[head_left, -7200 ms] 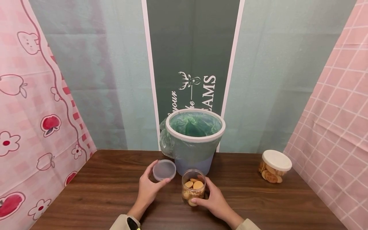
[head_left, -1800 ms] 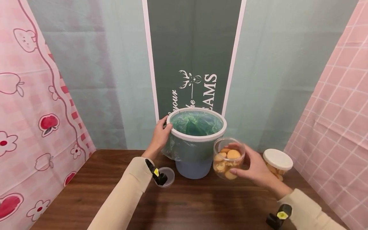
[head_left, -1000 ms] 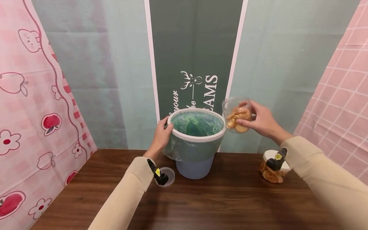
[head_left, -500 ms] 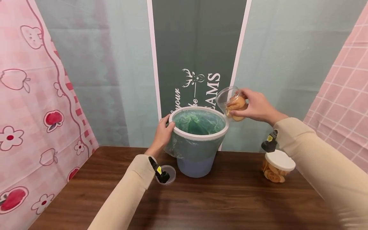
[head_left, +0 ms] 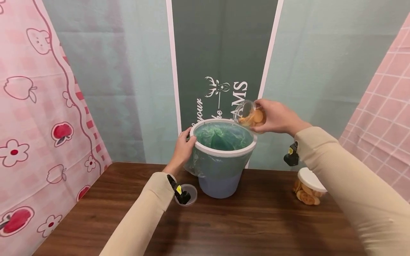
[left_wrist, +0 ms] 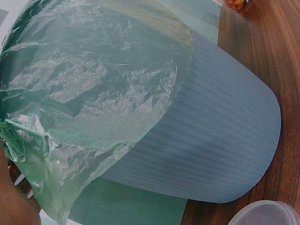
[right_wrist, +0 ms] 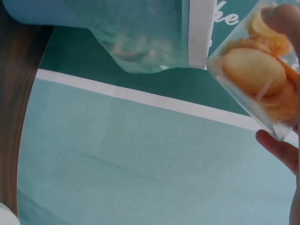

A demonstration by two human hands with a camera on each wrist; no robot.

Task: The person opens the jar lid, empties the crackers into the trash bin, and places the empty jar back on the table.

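Observation:
My left hand point(head_left: 183, 151) grips the left side of the white rim point(head_left: 221, 153) of a blue trash bin point(head_left: 219, 186). A thin green plastic liner point(left_wrist: 108, 84) hangs over the bin's outside in the left wrist view. At the bin's right rim, my right hand point(head_left: 277, 115) holds a clear plastic jar point(head_left: 242, 108) round its side. The jar has no lid on and is tipped left, its mouth over the bin's opening. Round cookies point(right_wrist: 255, 72) are still inside, piled along its lower side.
A round translucent lid point(head_left: 192, 192) lies on the wooden table point(head_left: 224, 227), partly behind the left wrist's camera. To the right stands a second jar point(head_left: 307, 195) of cookies with a white lid point(head_left: 312, 179), partly covered by the right sleeve. Fabric curtains point(head_left: 320, 71) surround the table.
The left hand has put the lid down and taken the bin's rim. My right hand has lifted the jar off the table, moved it to the bin and tipped it leftward.

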